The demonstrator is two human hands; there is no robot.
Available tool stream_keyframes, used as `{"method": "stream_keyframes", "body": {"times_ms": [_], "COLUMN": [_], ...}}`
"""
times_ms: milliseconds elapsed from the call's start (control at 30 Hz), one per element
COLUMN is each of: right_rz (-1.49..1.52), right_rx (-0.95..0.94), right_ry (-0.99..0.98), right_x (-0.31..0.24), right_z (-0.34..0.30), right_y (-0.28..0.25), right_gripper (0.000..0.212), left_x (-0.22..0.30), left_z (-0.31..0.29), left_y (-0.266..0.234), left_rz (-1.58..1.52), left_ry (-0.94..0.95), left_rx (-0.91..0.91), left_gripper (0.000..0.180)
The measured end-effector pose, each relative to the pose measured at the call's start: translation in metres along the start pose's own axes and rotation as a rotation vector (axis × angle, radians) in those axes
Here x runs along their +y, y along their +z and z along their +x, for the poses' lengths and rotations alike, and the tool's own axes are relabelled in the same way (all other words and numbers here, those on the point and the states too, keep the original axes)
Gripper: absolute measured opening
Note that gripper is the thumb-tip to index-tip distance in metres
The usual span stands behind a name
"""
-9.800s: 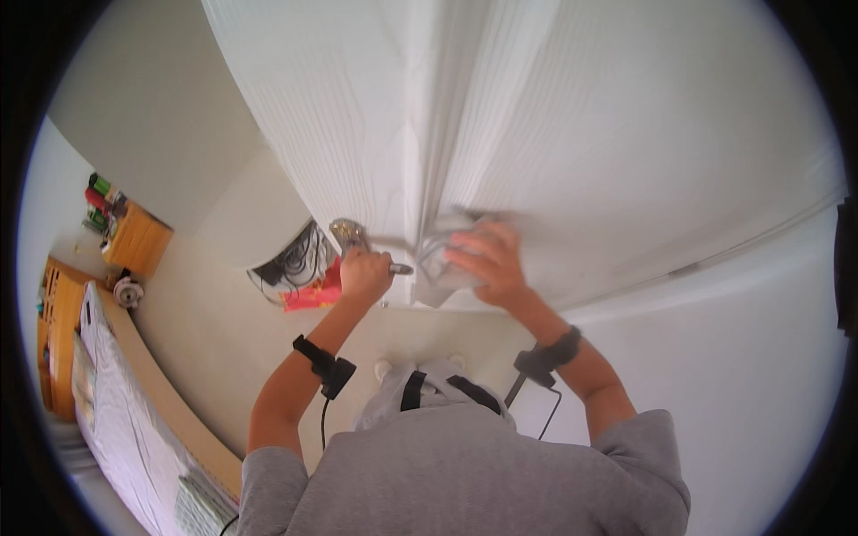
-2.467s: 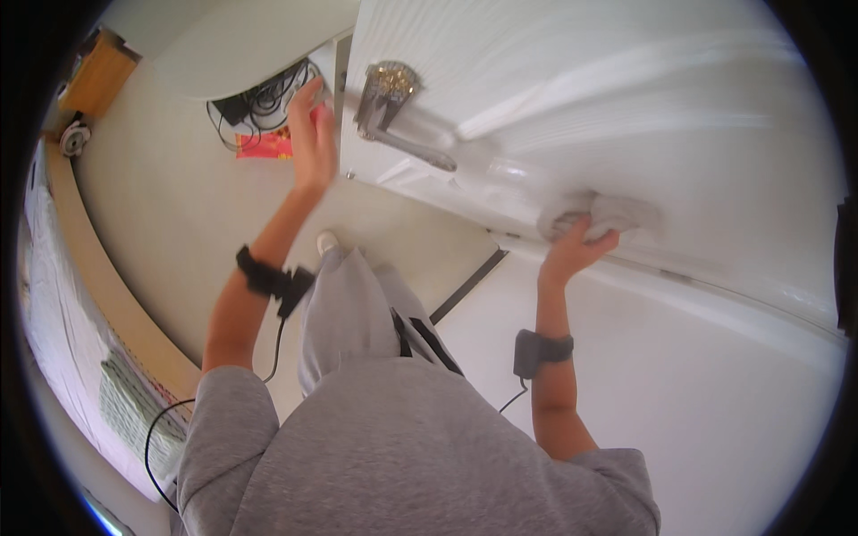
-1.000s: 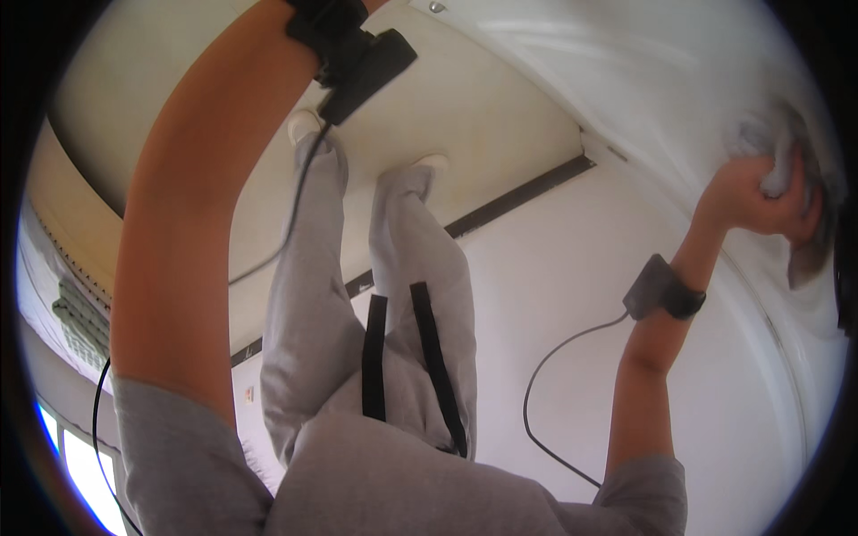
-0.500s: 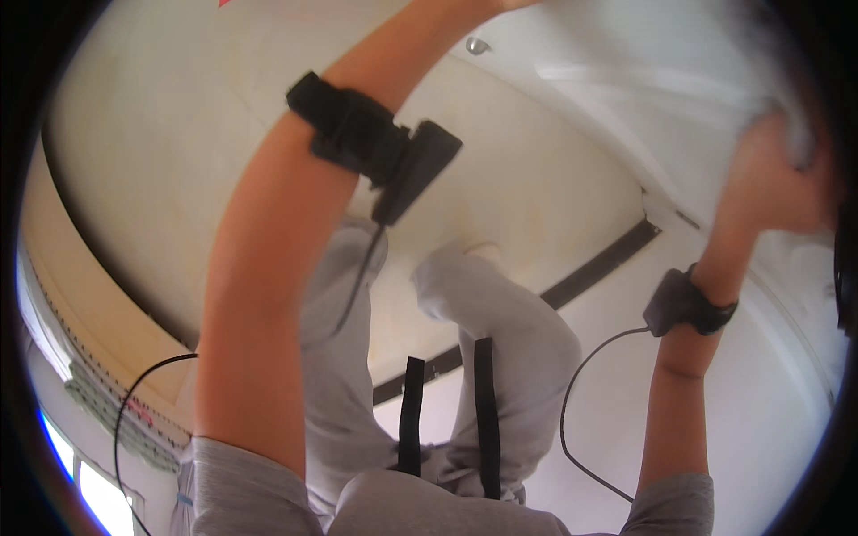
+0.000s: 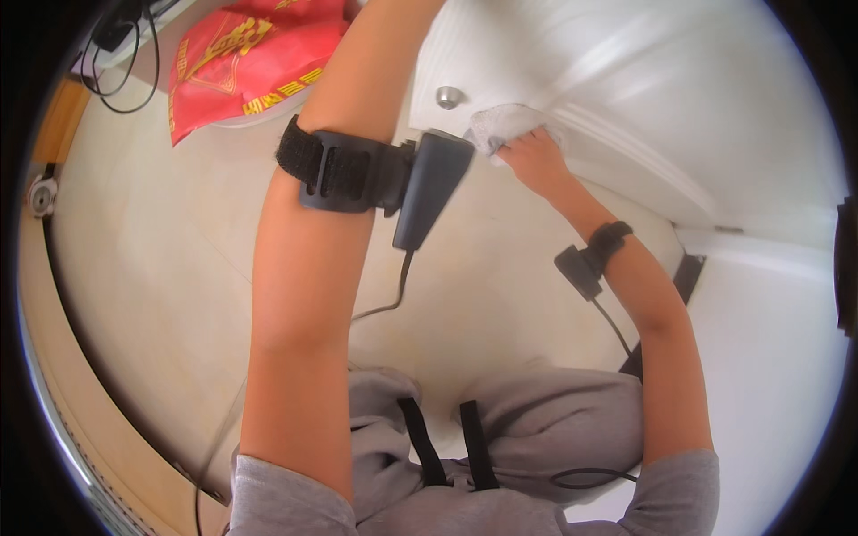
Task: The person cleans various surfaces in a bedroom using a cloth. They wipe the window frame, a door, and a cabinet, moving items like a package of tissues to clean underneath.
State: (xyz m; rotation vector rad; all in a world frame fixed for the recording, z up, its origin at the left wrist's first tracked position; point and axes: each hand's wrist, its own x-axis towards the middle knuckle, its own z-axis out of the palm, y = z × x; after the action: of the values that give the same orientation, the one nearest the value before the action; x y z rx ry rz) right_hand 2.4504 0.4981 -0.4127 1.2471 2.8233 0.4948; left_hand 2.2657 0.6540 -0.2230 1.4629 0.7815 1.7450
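My right hand [image 5: 536, 163] presses a crumpled light grey cloth [image 5: 508, 118] against a white door [image 5: 626, 85] or cabinet panel, close to its lower edge. Bent fingers lie over the cloth, and part of it sticks out past them on both sides. Just left of the cloth, a round metal knob [image 5: 450, 96] stands out from the same white panel. My left arm reaches up across the picture beyond the top edge, so my left hand is out of sight. Each arm wears a black strap with a small dark device and a cable.
A red bag [image 5: 255, 67] with yellow print lies beyond my left forearm. Black cables [image 5: 121, 58] hang at the upper left. A curved wooden edge [image 5: 98, 393] runs down the left side. Beneath me is a pale beige floor [image 5: 179, 241]; a white wall [image 5: 769, 339] rises at right.
My right hand has come from the far upper right, where it was blurred, to beside the knob. The view has shifted, bringing the red bag and cables into sight. My legs appear more bent.
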Motion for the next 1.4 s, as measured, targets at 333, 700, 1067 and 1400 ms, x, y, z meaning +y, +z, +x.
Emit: {"method": "stream_keyframes", "body": {"times_ms": [333,700,1067,1400], "right_rz": [-0.204,0.023,-0.042,-0.108], "right_rx": [0.615,0.555,0.453,0.518], "right_ry": [0.314,0.058,-0.007,0.03], "right_x": [0.045,-0.03,-0.021,0.05], "right_z": [0.009,0.032,-0.04,-0.134], "right_y": [-0.163,-0.014,-0.004,-0.005], "right_gripper": [0.049,0.018,0.009,0.027], "left_x": [-0.022,-0.004,0.02,-0.004], "left_z": [-0.061,-0.071,-0.097,-0.1], "left_y": [0.026,0.015,0.016,0.004], "left_rz": [-0.067,0.033,0.263,0.308], "left_ry": [0.021,0.188,0.072,-0.063], "left_rx": [-0.104,-0.101,-0.048,0.006], "left_gripper": [0.05,0.048,0.051,0.058]}}
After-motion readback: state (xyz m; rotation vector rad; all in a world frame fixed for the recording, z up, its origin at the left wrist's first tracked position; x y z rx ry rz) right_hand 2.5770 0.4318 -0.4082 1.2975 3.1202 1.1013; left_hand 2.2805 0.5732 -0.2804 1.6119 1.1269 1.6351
